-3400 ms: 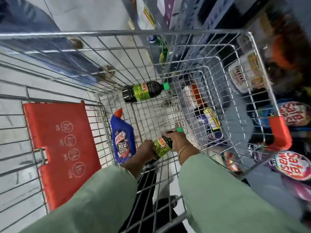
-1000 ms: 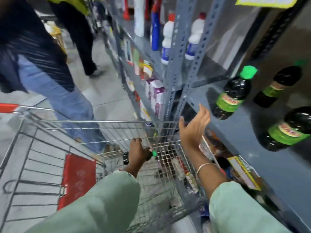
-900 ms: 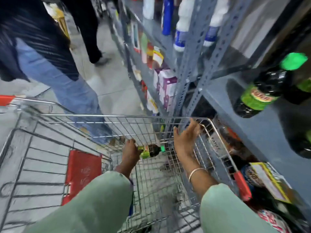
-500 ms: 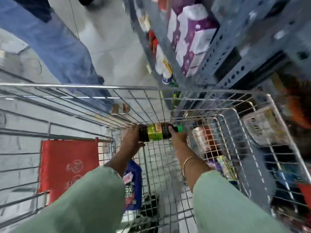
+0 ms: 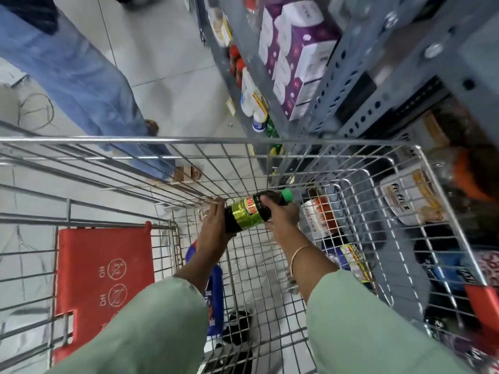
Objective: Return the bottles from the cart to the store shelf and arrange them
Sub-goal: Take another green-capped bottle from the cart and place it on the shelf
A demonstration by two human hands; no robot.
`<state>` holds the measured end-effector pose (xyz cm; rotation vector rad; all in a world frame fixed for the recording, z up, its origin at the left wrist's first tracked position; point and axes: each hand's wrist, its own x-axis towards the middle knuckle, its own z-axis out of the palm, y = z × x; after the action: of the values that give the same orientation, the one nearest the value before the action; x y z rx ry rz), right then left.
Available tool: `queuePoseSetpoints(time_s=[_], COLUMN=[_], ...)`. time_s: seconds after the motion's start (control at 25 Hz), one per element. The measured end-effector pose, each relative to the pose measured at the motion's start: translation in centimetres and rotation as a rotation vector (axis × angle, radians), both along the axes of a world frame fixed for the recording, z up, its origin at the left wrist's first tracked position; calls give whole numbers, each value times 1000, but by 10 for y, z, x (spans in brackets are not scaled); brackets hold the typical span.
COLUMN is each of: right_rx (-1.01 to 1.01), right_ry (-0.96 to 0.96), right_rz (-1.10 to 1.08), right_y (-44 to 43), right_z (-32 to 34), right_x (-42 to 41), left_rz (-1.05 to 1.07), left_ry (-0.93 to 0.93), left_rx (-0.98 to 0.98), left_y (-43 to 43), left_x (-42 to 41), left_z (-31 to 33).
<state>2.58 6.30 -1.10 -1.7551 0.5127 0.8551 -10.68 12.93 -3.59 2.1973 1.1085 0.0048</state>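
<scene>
A store aisle with a pale tiled floor [image 5: 172, 85] runs ahead, a grey metal shelf rack [image 5: 348, 63] along its right side and a wire shopping cart [image 5: 189, 140] filling the lower view. Inside the cart, the fingers of both hands curl around a dark bottle [image 5: 253, 211] with a green-gold label and a green cap [image 5: 287, 195], held on its side above the cart's mesh floor, cap pointing right toward the rack. The left hand [image 5: 214, 228] wraps the bottle's base end, fingers pressed together over the far side. The right hand [image 5: 282, 215] grips the shoulder below the cap, thumb on top, a thin bangle [image 5: 298, 255] on the wrist. Both arms wear pale green sleeves [image 5: 151, 327]. Under the left forearm a blue cleaner bottle [image 5: 216, 290] lies in the cart. The red child-seat flap [image 5: 104, 282] stands at the left. Purple-and-white boxes [image 5: 294, 55] sit on the rack, and a person in blue jeans [image 5: 81, 76] stands beyond the cart.
</scene>
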Motion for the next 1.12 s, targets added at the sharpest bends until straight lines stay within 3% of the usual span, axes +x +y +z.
queuePoseSetpoints(time_s=[0.16, 0.36, 0.56, 0.72, 0.92, 1.12], right_rx=[-42, -158, -131, -182, -294, -386], right_ry=[-213, -550, -809, -1005, -1099, -1071], right_rz=[119, 283, 250, 205, 90, 12], right_y=[-16, -60, -139, -211, -307, -375], right_z=[64, 194, 316, 391, 429, 411], right_x=[18, 37, 44, 48, 62, 74], left_rz=[90, 122, 73, 47, -118, -281], left_ry=[-87, -286, -529, -623, -634, -514], left_rx=[-30, -31, 3, -35, -64, -92], left_y=[-27, -78, -146, -217, -304, -368], left_x=[23, 59, 97, 129, 162, 184], left_z=[47, 141, 242, 309, 344, 330])
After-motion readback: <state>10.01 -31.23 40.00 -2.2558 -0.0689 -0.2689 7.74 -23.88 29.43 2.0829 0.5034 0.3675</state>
